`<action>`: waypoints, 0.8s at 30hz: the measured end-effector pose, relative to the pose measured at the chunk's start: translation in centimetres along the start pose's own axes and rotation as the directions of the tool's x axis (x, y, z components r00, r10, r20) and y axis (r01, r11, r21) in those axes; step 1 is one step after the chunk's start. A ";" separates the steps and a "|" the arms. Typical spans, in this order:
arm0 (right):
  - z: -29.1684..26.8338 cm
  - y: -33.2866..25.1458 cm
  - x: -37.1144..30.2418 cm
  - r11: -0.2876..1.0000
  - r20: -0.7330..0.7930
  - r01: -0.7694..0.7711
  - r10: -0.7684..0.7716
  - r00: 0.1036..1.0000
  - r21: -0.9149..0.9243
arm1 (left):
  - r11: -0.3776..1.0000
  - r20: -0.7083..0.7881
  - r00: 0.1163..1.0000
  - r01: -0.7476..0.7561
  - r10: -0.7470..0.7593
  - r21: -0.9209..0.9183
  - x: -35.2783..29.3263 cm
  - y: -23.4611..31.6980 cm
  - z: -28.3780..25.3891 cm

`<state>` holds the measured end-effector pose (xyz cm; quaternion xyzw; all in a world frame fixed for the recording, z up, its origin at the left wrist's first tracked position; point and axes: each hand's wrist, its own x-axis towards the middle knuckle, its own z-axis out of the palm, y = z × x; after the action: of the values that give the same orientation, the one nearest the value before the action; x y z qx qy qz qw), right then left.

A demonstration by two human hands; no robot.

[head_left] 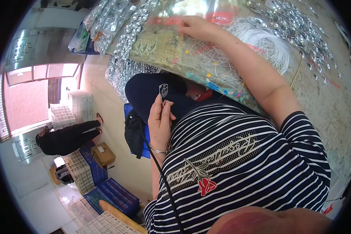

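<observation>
Over my lap, my left hand [160,121] pinches a small shiny oval metal piece [163,91] between thumb and fingertips, holding it upright. Across the worktable [165,52] reaches my right hand [194,28], its fingers curled downward near a clear and reddish plastic bag [220,16]. Whatever those fingers grip, if anything, is hidden. Loose white cords [218,58] lie below my right forearm, beside a large coiled bundle of white cord [275,48]. Several small pale pieces [146,46] rest in a row on the tabletop.
Strings of shiny metal pieces [132,29] hang over the table's left end; another shiny heap [300,25] lies far right. A blue seat [144,134] with a black bag [133,134] stands left of me. Further left are a person in black [68,136], crates [80,105] and a cardboard box [103,155].
</observation>
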<state>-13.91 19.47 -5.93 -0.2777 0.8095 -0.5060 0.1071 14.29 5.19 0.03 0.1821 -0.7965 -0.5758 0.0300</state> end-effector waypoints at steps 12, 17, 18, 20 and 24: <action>0.2 1.1 -0.1 0.988 -0.006 0.064 -0.064 0.998 0.139 | 1.000 0.028 0.999 0.017 -0.017 -0.018 -0.8 0.2 -0.3; 0.0 0.7 -1.0 0.989 -0.058 0.074 -0.066 0.996 0.132 | 0.999 0.081 0.997 0.019 -0.016 -0.030 -0.1 0.1 -0.5; -0.1 0.3 -1.3 0.991 -0.042 0.075 -0.071 0.997 0.110 | 0.999 0.083 0.996 0.022 -0.018 -0.046 0.0 -0.1 -0.6; -0.2 0.2 -1.6 0.993 -0.036 0.074 -0.071 0.997 0.089 | 0.998 0.105 0.994 0.017 -0.010 -0.066 0.3 0.0 -0.7; 0.2 0.3 -1.9 0.985 -0.068 0.042 -0.031 0.997 0.168 | 0.994 0.139 0.990 0.001 0.014 -0.106 1.1 0.0 -0.9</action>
<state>-12.34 20.48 -6.53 -0.2657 0.7614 -0.5838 0.0945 13.54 4.01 0.14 0.1369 -0.7657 -0.6283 -0.0144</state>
